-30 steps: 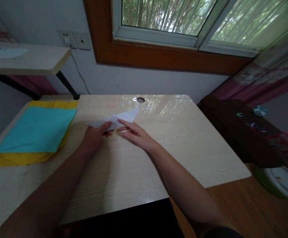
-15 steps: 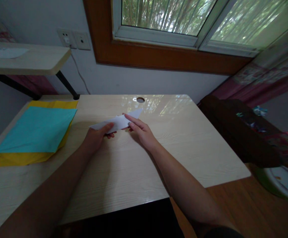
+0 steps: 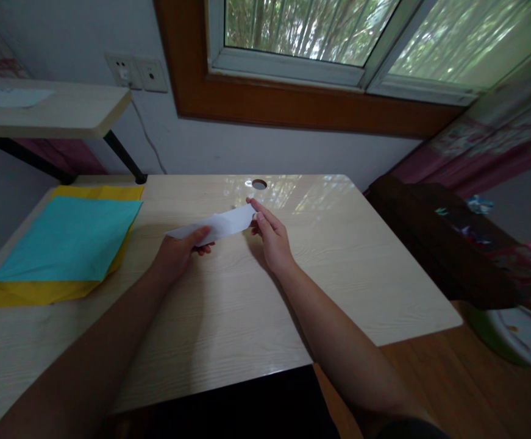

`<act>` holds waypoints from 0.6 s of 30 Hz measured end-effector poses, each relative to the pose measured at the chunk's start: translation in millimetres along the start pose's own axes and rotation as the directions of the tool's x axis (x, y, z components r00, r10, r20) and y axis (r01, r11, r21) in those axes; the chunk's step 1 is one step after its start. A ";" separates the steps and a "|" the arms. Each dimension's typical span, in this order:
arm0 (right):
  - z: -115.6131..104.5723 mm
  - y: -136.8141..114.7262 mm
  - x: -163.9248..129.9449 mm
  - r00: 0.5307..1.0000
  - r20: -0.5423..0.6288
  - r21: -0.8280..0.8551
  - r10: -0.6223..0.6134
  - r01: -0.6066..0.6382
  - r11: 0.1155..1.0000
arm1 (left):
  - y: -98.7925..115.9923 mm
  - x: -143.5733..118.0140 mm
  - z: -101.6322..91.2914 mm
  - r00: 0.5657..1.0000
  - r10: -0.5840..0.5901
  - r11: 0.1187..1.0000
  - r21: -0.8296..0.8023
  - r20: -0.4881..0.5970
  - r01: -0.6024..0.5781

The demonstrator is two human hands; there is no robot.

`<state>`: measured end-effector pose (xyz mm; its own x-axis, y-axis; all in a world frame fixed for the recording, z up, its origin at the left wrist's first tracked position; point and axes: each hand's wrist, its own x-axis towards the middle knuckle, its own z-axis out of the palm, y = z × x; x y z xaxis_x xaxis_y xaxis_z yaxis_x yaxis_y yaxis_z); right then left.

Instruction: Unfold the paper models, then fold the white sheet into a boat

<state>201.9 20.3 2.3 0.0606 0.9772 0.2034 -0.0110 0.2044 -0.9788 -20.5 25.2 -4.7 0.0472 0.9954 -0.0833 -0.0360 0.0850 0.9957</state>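
Note:
A folded sheet of white paper [image 3: 228, 224] is held above the pale wooden table, forming a long narrow strip that slants up to the right. My left hand [image 3: 180, 247] pinches its left part, thumb on top and fingers underneath. At the strip's right end, my right hand [image 3: 272, 236] is closed on the edge, with the thumb in front and the index finger stretched along the far side. The underside of the paper and some fingertips are hidden.
On the left of the table [image 3: 361, 280] lie turquoise sheets [image 3: 71, 238] over yellow sheets [image 3: 27, 294]. A raised shelf [image 3: 77, 113] on black legs stands behind them. A round cable hole [image 3: 259, 184] is near the back edge, below the window [image 3: 292, 36].
My right hand has slid right along the paper to its end. The pointed flap that stuck out at upper right no longer shows. The left hand has stayed in place.

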 end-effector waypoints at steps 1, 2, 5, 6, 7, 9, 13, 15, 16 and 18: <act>0.4 0.1 -0.1 1.000 -0.013 0.008 0.001 -0.001 1.000 | -0.5 0.3 -0.1 1.000 0.000 1.000 -0.006 -0.004 0.000; 0.7 0.4 -0.2 1.000 -0.020 0.023 0.000 0.001 1.000 | -0.9 0.4 -0.3 1.000 -0.001 1.000 -0.010 -0.008 0.001; 0.3 3.2 0.6 1.000 -0.021 0.093 -0.013 0.015 0.996 | -0.3 0.0 -1.0 1.000 0.003 1.000 0.007 -0.015 -0.003; -0.3 4.8 1.4 1.000 -0.023 0.117 -0.018 0.021 0.993 | 0.6 -0.5 -1.3 1.000 0.006 1.000 0.019 -0.020 -0.006; -0.8 6.6 2.4 0.999 -0.030 0.136 -0.020 0.024 0.990 | 1.7 -1.0 -1.6 1.000 0.006 0.999 0.035 -0.021 -0.005; -1.9 10.3 4.7 0.998 -0.053 0.163 -0.016 0.024 0.986 | 3.5 -1.7 -2.0 1.000 0.001 0.999 0.051 -0.025 0.000; -0.8 12.5 6.4 1.000 -0.025 0.193 0.008 -0.003 0.981 | 2.3 -0.7 -2.6 1.000 -0.012 0.999 0.046 -0.019 0.013; 1.1 10.3 4.2 0.999 0.044 0.172 0.026 -0.034 0.985 | -0.1 0.2 -3.2 1.000 -0.011 0.999 0.048 -0.014 0.011; 2.1 9.0 2.5 0.996 0.083 0.148 0.041 -0.053 0.988 | -1.2 0.4 -3.6 1.000 -0.007 0.999 0.054 -0.009 0.007; 3.5 7.4 -1.4 0.984 0.156 0.086 0.082 -0.096 0.992 | -2.5 -0.1 -4.5 1.000 0.003 0.997 0.080 0.013 -0.004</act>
<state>198.3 20.6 -5.2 -0.0966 0.9876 0.1237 -0.1025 0.1137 -0.9882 -24.9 25.1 -7.4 0.0605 0.9950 -0.0798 0.0442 0.0772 0.9960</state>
